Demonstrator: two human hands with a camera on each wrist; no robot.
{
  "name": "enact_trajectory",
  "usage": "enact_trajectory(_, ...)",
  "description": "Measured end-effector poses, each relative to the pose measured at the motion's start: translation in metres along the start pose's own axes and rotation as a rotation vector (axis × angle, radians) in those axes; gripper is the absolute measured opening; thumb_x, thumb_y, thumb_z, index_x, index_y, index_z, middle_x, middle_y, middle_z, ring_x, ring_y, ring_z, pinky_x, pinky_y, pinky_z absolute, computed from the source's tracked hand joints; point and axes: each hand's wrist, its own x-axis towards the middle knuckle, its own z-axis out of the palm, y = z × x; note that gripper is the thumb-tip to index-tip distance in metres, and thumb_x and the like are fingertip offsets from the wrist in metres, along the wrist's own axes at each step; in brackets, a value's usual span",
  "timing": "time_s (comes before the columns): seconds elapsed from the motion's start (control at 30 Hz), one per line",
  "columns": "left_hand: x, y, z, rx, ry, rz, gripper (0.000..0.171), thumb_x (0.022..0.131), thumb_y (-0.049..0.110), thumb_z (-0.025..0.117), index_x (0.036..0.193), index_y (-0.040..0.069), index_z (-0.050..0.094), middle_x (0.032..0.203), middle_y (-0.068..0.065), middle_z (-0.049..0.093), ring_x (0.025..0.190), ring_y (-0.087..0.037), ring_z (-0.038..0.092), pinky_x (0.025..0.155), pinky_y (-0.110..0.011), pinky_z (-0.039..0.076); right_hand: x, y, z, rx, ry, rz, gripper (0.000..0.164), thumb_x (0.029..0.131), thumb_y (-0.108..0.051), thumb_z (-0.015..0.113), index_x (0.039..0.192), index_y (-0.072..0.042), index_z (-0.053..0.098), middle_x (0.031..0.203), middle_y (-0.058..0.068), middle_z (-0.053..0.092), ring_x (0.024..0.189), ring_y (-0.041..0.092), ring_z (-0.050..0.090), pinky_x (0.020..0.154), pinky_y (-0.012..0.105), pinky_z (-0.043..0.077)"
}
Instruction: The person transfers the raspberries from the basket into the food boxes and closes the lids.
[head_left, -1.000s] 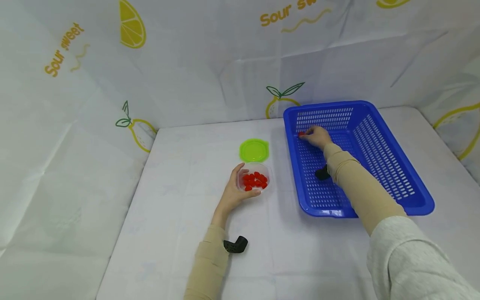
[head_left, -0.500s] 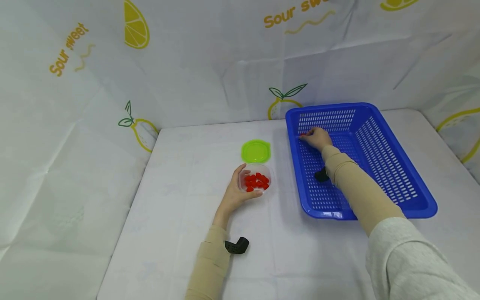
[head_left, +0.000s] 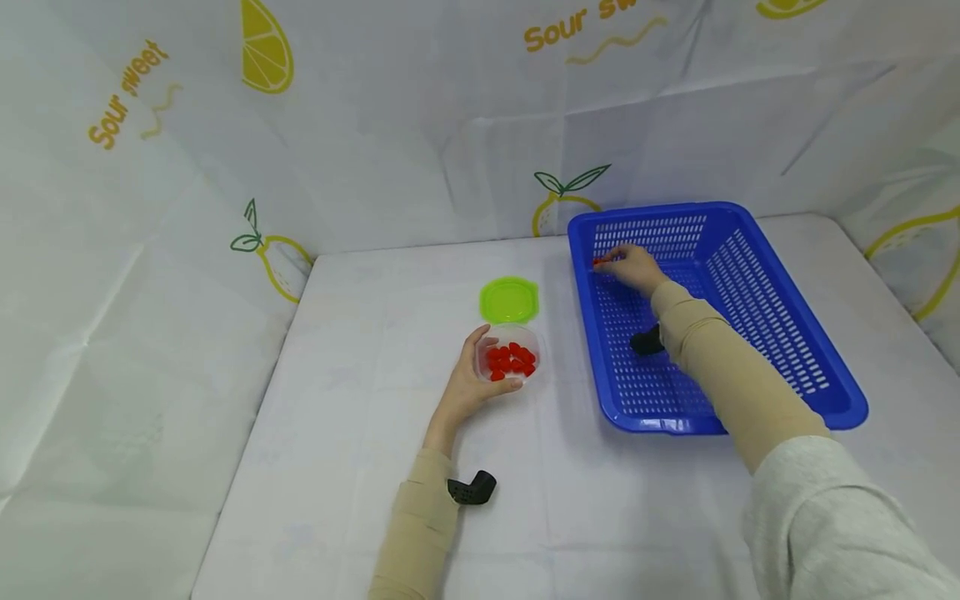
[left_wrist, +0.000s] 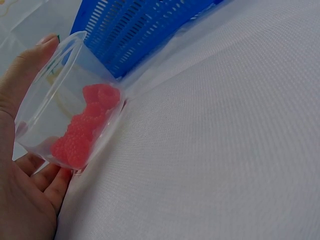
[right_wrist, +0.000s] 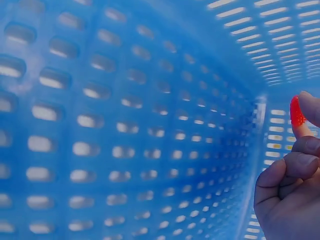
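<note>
My left hand (head_left: 467,385) curls around a clear plastic cup (head_left: 519,335), thumb on the near side and fingers on the far side. Several red raspberries (left_wrist: 82,132) lie at the bottom of this cup, which stands on the table. Inside the blue basket (head_left: 609,408), near its far left corner, my right hand (head_left: 632,268) pinches one raspberry (right_wrist: 297,111) between thumb and index finger. In the right wrist view the other fingers are folded towards the palm.
Just behind the cup lies a bright green lid (head_left: 509,300) on the white-covered table (head_left: 375,358). The basket's raised slotted walls surround the right hand. A white printed sheet (head_left: 420,125) hangs behind the table.
My right hand has lifted slightly, shifting a little towards the basket's far left corner with the raspberry in its fingers. The left hand and the cup have stayed in place.
</note>
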Motion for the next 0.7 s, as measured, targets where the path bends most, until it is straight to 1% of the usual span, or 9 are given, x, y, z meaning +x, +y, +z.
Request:
enact_trajectory(0.13,0.001,0.001,-0.001,0.003,0.001,0.000,0.093,0.068,0.035,0.082,0.140,0.040,0.024,0.137,0.007,0.045,0.133,-0.016,0.036,0.114,-0.050,0.026,-0.003,-0.006,-0.007,0.031,0.004,-0.028,0.045,0.091,-0.025,0.058,0.124,0.004,0.047,0.120,0.021,0.046,0.104,0.033,0.043,0.087,0.046,0.039)
enact_trajectory(0.23,0.001,0.001,-0.002,0.000,0.001,0.004,0.092,0.069,0.034,0.082,0.140,0.040,0.024,0.137,0.007,0.045,0.133,-0.016,0.036,0.114,-0.049,0.025,-0.005,-0.010,-0.013,0.059,-0.001,-0.044,0.045,0.092,-0.024,0.057,0.127,0.001,0.045,0.113,0.016,0.047,0.102,0.030,0.044,0.080,0.038,0.039)
enact_trajectory(0.3,0.002,0.000,-0.001,0.001,0.000,-0.001,0.091,0.069,0.035,0.081,0.140,0.040,0.024,0.136,0.008,0.045,0.132,-0.015,0.036,0.114,-0.048,0.026,-0.007,-0.012,-0.017,0.070,-0.004,-0.057,0.046,0.092,-0.025,0.057,0.128,0.000,0.044,0.106,0.011,0.049,0.100,0.029,0.045,0.077,0.035,0.041)
enact_trajectory(0.37,0.002,0.000,-0.001,-0.001,-0.002,-0.003,0.091,0.069,0.035,0.081,0.140,0.041,0.024,0.136,0.008,0.045,0.132,-0.014,0.036,0.114,-0.047,0.026,-0.008,-0.012,-0.022,0.084,-0.009,-0.071,0.047,0.091,-0.026,0.059,0.129,-0.001,0.044,0.097,0.006,0.050,0.093,0.026,0.047,0.074,0.034,0.041)
enact_trajectory(0.43,0.002,0.000,-0.001,-0.001,-0.003,-0.005,0.091,0.069,0.035,0.081,0.139,0.041,0.024,0.136,0.008,0.045,0.132,-0.014,0.036,0.114,-0.047,0.026,-0.010,-0.012,-0.025,0.092,-0.012,-0.080,0.047,0.091,-0.028,0.059,0.128,-0.003,0.045,0.087,0.001,0.048,0.083,0.021,0.046,0.071,0.034,0.040)
enact_trajectory(0.53,0.001,0.000,-0.001,-0.007,-0.003,-0.004,0.091,0.069,0.034,0.081,0.139,0.041,0.024,0.136,0.008,0.045,0.132,-0.014,0.036,0.114,-0.047,0.027,-0.014,-0.014,-0.029,0.127,-0.016,-0.098,0.042,0.090,-0.027,0.060,0.125,-0.007,0.047,0.072,-0.005,0.041,0.067,0.013,0.041,0.066,0.033,0.038)
enact_trajectory(0.63,0.001,-0.001,0.000,-0.009,-0.002,0.000,0.091,0.069,0.034,0.081,0.140,0.040,0.024,0.136,0.007,0.045,0.132,-0.015,0.037,0.114,-0.047,0.027,-0.018,-0.018,-0.032,0.180,-0.037,-0.113,0.039,0.090,-0.027,0.061,0.123,-0.011,0.047,0.063,-0.009,0.036,0.059,0.009,0.037,0.062,0.030,0.036)
enact_trajectory(0.7,0.001,-0.001,0.000,-0.009,0.000,0.002,0.091,0.069,0.035,0.081,0.140,0.040,0.025,0.135,0.007,0.046,0.132,-0.015,0.037,0.114,-0.048,0.027,-0.021,-0.022,-0.033,0.201,-0.052,-0.128,0.040,0.090,-0.028,0.062,0.123,-0.012,0.047,0.061,-0.010,0.035,0.058,0.008,0.036,0.061,0.029,0.035)
